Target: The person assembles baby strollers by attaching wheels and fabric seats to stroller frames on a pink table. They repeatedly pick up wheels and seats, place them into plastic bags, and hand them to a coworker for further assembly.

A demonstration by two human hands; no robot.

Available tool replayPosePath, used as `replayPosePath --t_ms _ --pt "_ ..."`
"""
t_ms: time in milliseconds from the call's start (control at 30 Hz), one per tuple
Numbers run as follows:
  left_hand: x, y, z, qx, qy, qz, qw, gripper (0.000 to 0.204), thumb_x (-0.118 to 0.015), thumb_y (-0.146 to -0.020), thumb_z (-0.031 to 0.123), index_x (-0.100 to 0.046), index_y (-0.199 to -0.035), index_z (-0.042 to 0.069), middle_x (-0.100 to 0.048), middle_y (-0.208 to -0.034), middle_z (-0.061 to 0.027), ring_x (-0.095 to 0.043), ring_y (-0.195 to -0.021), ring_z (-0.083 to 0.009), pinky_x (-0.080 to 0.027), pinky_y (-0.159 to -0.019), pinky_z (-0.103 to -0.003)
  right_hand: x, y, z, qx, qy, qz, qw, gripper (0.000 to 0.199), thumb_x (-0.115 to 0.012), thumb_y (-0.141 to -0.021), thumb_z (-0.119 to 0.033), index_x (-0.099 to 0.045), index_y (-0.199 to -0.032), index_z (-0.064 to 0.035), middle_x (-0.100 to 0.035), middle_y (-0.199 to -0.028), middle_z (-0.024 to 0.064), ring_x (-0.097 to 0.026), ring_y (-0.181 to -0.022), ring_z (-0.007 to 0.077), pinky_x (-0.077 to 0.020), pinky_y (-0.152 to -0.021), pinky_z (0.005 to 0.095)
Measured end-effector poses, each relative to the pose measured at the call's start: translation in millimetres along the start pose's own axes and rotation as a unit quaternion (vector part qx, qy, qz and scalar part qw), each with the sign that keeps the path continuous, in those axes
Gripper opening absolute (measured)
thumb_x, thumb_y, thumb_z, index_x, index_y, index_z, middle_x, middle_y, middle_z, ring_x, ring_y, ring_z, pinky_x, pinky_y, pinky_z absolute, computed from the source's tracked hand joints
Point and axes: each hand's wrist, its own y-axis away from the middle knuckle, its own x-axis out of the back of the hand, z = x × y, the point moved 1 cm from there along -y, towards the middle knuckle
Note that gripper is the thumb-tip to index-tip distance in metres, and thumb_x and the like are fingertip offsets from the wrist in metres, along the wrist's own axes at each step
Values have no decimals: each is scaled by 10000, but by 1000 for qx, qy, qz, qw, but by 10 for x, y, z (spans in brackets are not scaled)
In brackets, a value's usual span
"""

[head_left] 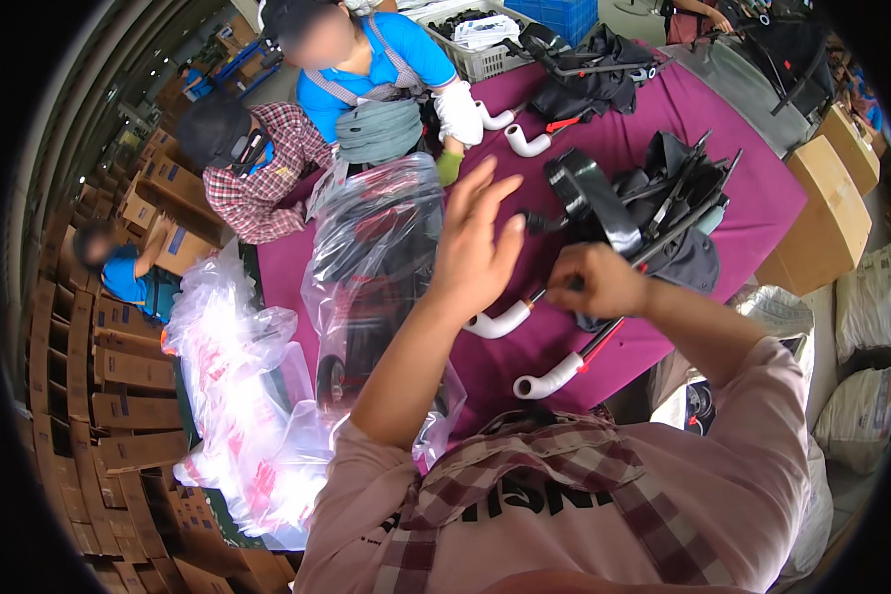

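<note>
My left hand [475, 243] is raised above the purple-covered table with its fingers spread and nothing in it. My right hand [599, 282] is curled beside a folded black stroller [663, 213]; whatever its fingers hold, if anything, is hidden. The stroller has a glossy black curved bar [596, 198] and dark tubes. Two curved handles wrapped in white, a near handle [549, 378] and a farther handle [500, 321], point toward me. Left of my left forearm lies a folded stroller in a clear plastic bag [376, 267], with a wheel showing through.
Across the purple cloth [752, 198] lies another folded stroller [589, 84] with white-wrapped handles. A co-worker in blue [396, 59] and one in plaid [262, 188] are at the far left. Crumpled clear plastic [243, 386] covers the left side. Cartons [822, 218] stand right.
</note>
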Motion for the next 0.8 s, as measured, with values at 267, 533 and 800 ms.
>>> replayPosePath --t_ms 267,533,800 --pt "-1439 -109 -826 122 31 -178 976 551 -605 -874 219 -506 -1397 78 -426 -1484 -216 -335 -1405 -428 -230 -1149 -623 -182 118 112 -200 -73 -188 959 278 -746 -821 -308 -715 -864 -35 -721 -789 102 -716 -792 224 -551 -727 354" --pt "-1549 395 -527 -10 -53 -175 983 809 -655 -811 140 -314 -1544 169 -396 -1500 -237 -359 -1396 -436 -274 -1134 -597 -780 523 338 -8 43 -41 998 102 -667 -802 -72 -661 -903 -54 -629 -856 110 -651 -738 301 -519 -649 402" --pt "-1778 1046 -868 64 -42 -199 977 897 -717 -801 107 -256 -1569 165 -367 -1523 -220 -367 -1392 -416 -307 -1129 -556 -1659 627 895 -1 35 -65 997 254 -655 -780 -12 -629 -1028 -65 -639 -957 132 -641 -910 355 -535 -775 443"
